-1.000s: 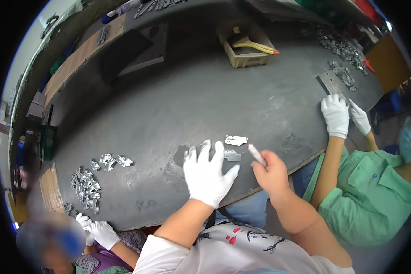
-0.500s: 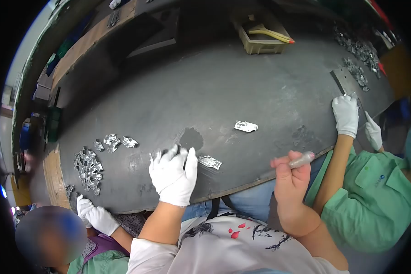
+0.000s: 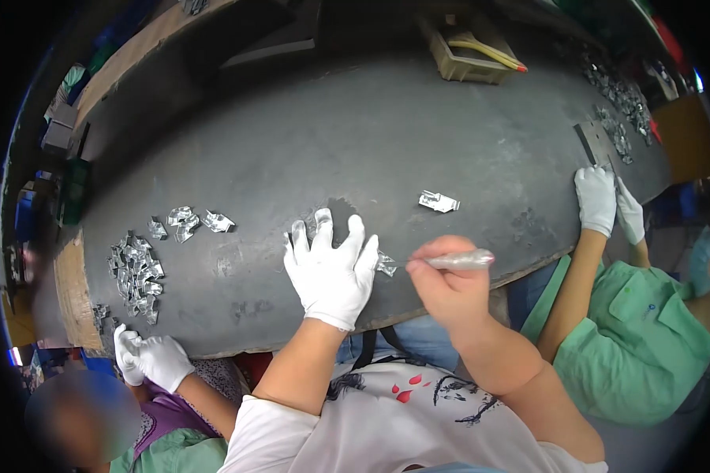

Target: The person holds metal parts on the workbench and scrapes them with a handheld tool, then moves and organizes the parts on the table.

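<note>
My left hand, in a white glove, lies with fingers spread on the dark tabletop. Close by its thumb is a small shiny metal part, partly hidden by the glove. My bare right hand is closed around a pen-like tool with a pale handle. The thin shaft of this tool points left at the metal part; whether its tip touches cannot be made out. Farther up the table rests another bent metal part, away from both hands.
Several metal parts form a pile at the left, with a few loose ones above it. A yellow-handled tool sits in a bin at the back. Co-workers' gloved hands are on both sides, with a metal block at right.
My right hand has swung left and turned, bringing the tool's shaft toward the metal part beside my left hand. My left fingers have spread wider. The whole view has shifted slightly.
</note>
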